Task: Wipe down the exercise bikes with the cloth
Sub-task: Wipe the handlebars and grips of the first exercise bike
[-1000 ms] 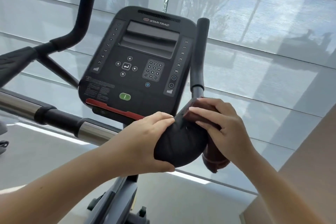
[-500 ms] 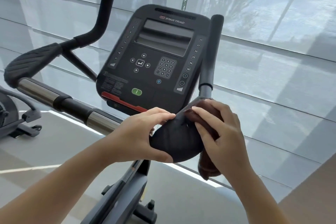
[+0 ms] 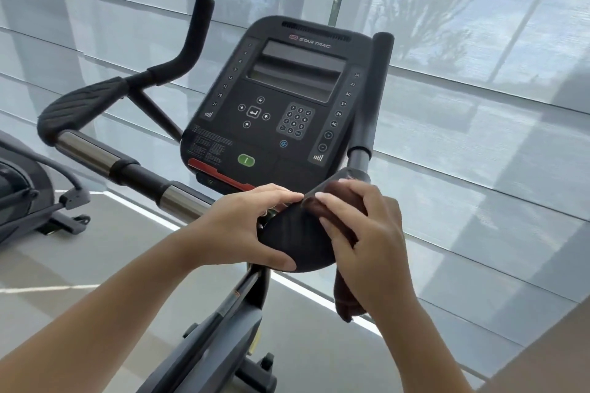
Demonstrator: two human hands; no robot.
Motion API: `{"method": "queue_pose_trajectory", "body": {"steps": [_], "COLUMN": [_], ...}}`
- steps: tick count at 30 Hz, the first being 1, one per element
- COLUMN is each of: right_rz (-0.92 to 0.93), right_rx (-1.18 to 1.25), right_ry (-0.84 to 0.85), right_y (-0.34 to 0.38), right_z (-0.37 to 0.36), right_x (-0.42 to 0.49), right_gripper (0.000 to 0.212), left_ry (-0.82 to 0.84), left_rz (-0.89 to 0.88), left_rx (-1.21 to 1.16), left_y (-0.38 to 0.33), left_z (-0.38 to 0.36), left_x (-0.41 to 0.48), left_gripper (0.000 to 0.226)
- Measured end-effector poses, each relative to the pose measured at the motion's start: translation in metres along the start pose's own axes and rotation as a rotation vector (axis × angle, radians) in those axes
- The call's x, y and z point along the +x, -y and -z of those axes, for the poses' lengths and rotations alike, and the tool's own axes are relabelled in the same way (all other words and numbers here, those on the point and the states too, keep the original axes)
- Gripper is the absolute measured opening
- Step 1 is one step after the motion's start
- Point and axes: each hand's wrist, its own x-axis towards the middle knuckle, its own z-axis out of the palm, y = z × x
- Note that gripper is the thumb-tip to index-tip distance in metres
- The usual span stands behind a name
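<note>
Our left hand (image 3: 242, 226) grips the near end of the black armrest pad (image 3: 297, 242) on the exercise bike (image 3: 223, 332), with the fingers curled over the top and the thumb hooked underneath. Our right hand (image 3: 367, 233) lies just beside it on the same pad, the fingertips of the two nearly meeting. Its fingers bend over the dark brown cloth (image 3: 346, 300) and hold it against the pad's far side. The right thumb is hidden, so the grasp looks closed but we cannot see all of it. The cloth's loose end hangs below the right palm. Beyond both hands stands the console (image 3: 281, 105), tilted toward us. Well out past the left hand sits another machine (image 3: 25, 188).
</note>
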Motion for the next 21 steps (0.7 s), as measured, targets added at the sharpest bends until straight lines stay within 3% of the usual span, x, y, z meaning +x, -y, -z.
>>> {"method": "queue_pose_trajectory", "body": {"steps": [4,8,11,17,21], "right_rz": [0.002,-0.122,-0.115,-0.065,-0.073], "right_rx": [-0.01,-0.07,-0.205,-0.211,-0.21], "right_ry": [-0.022,0.146,0.212,-0.029,0.033], "right_y": [0.007,0.004,0.012,0.042,0.039], "right_z": [-0.003,-0.006,-0.012,-0.01,-0.006], "right_x": [0.0,0.065,0.066,-0.019,0.01], "right_gripper": [0.025,0.025,0.026,0.026,0.024], "left_ry": [-0.04,-0.088,-0.13,-0.143,-0.157], "left_rz": [-0.045,-0.082,-0.118,-0.166,-0.21], "left_rx": [0.055,0.111,0.177,0.172,0.12], "left_y": [0.001,0.003,0.007,0.02,0.027], "left_z": [0.0,0.0,0.001,0.009,0.012], "left_x": [-0.003,-0.006,-0.011,-0.016,-0.021], "left_gripper": [0.081,0.081,0.079,0.061,0.052]}}
